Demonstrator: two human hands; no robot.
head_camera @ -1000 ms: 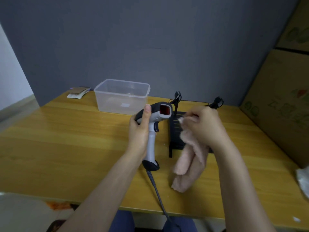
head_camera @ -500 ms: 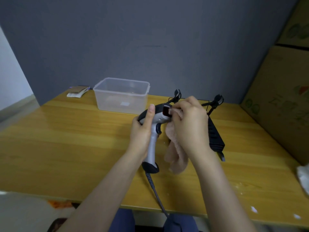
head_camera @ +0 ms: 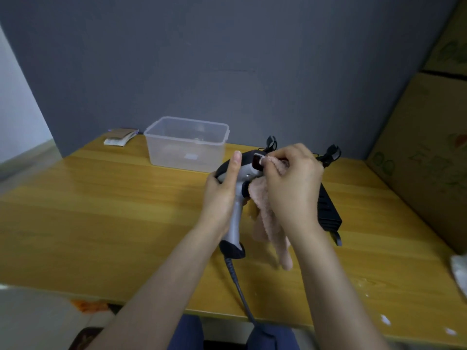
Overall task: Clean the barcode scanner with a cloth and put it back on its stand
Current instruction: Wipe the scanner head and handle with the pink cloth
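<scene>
A grey and black barcode scanner (head_camera: 236,223) is held upright above the wooden table (head_camera: 113,218), its cable hanging down over the front edge. My left hand (head_camera: 222,190) grips its handle, thumb raised along the head. In my right hand (head_camera: 293,183) a pink cloth (head_camera: 267,223) is pressed against the scanner's red front window, and the rest of the cloth hangs down. The black stand (head_camera: 328,210) lies on the table behind my right hand, mostly hidden, with two clip arms sticking up at the back.
A clear plastic box (head_camera: 187,145) stands at the back of the table, with a small paper packet (head_camera: 118,140) to its left. Cardboard boxes (head_camera: 424,173) rise along the right side. Something white (head_camera: 458,271) sits at the right edge.
My right hand brought the cloth from above the stand up to the scanner's front window and now presses it there. The scanner is raised slightly in my left hand.
</scene>
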